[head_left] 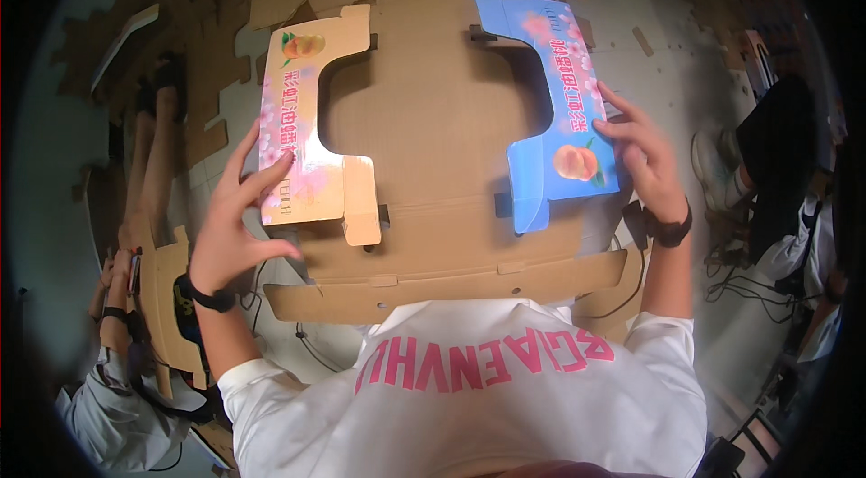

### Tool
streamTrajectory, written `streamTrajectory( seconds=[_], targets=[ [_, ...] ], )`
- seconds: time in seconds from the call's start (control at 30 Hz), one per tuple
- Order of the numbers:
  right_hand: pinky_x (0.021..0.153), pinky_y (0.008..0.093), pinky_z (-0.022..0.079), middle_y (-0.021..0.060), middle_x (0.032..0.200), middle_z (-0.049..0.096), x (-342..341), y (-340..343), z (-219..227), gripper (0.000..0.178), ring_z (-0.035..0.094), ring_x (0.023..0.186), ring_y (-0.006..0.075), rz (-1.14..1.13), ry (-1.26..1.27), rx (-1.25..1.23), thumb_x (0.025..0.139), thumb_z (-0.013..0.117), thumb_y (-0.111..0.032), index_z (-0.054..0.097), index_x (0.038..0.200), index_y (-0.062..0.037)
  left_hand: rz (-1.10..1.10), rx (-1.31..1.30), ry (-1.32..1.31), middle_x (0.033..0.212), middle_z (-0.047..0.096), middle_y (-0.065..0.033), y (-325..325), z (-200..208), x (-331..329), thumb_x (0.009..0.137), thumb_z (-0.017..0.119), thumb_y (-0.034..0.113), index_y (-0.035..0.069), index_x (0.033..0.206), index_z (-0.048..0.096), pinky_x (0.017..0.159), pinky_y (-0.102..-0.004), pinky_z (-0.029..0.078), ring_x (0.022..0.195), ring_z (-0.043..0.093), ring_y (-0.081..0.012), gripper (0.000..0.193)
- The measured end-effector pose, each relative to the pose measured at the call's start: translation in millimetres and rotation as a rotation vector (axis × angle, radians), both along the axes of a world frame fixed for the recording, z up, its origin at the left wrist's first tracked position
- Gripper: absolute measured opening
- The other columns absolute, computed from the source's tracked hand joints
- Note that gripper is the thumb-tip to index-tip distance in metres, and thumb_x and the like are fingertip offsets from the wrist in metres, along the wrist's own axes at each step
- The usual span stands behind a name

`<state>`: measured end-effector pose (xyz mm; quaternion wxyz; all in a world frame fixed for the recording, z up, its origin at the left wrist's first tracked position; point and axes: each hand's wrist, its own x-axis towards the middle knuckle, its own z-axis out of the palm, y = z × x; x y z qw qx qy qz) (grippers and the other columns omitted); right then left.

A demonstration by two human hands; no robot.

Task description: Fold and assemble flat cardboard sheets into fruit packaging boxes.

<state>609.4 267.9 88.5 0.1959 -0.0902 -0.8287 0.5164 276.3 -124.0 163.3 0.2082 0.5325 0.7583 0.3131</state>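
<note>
Left hand (pixel 233 212) spread wide, fingertips on orange panel (pixel 296 108); right hand (pixel 651 158) at outer edge of blue panel (pixel 570 86), grip cannot be told. Even, light pressure should avoid creasing.

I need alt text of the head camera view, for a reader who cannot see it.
A person's left hand touches a fruit-printed orange-pink panel and the right hand touches a fruit-printed blue panel, with brown cardboard between them. Another person's pale shirt shows at lower left.
</note>
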Motion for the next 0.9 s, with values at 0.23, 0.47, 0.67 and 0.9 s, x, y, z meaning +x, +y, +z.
streamTrajectory(
  seconds=[0.23, 0.47, 0.67, 0.9],
  targets=[
    [0.104, 0.0413, 0.044, 0.0163, 0.138, 0.057, -31, 36, 3, 0.049, 0.056, 0.126, 0.0287, 0.091, -0.155, 0.088, 0.073, 0.085, -0.012, 0.073, 0.120, -0.0080, 0.176, 0.060, -0.418, 0.155, 0.038, -0.0100, 30, -27, -85, 0.071, 0.086, 0.012, 0.010, 0.152, 0.044, 0.088, -0.0291, 0.050, 0.097, 0.057, -0.0153, 0.092],
    [0.121, 0.0487, 0.027, 0.0179, 0.165, 0.023, -54, 42, -4, 0.135, 0.022, 0.154, 0.0320, 0.128, -0.227, -0.138, 0.059, 0.097, -0.037, 0.014, 0.162, -0.0090, 0.011, 0.083, -0.668, 0.166, 0.020, -0.0151, 78, -65, -141, 0.063, 0.093, 0.016, 0.006, 0.163, 0.010, 0.110, -0.0335, 0.042, 0.128, 0.054, -0.0213, 0.130],
    [0.122, 0.0439, 0.026, 0.0156, 0.159, 0.033, -72, 65, 4, 0.128, 0.030, 0.149, 0.0314, 0.279, -0.374, 0.047, 0.056, 0.097, -0.039, 0.025, 0.157, -0.0080, 0.007, 0.127, -0.720, 0.155, 0.041, -0.0139, 98, -86, -151, 0.067, 0.092, 0.025, -0.001, 0.158, 0.023, 0.117, -0.0330, 0.031, 0.139, 0.044, -0.0225, 0.118],
    [0.119, 0.0426, 0.032, 0.0223, 0.156, 0.033, -102, 75, -36, 0.105, 0.034, 0.146, 0.0365, 0.079, -0.269, -0.127, 0.079, 0.080, -0.038, 0.018, 0.160, -0.0117, 0.067, 0.105, -0.747, 0.146, 0.051, -0.0103, 90, -76, -138, 0.066, 0.092, 0.023, 0.000, 0.151, 0.038, 0.115, -0.0335, 0.034, 0.136, 0.048, -0.0210, 0.103]
  ],
)
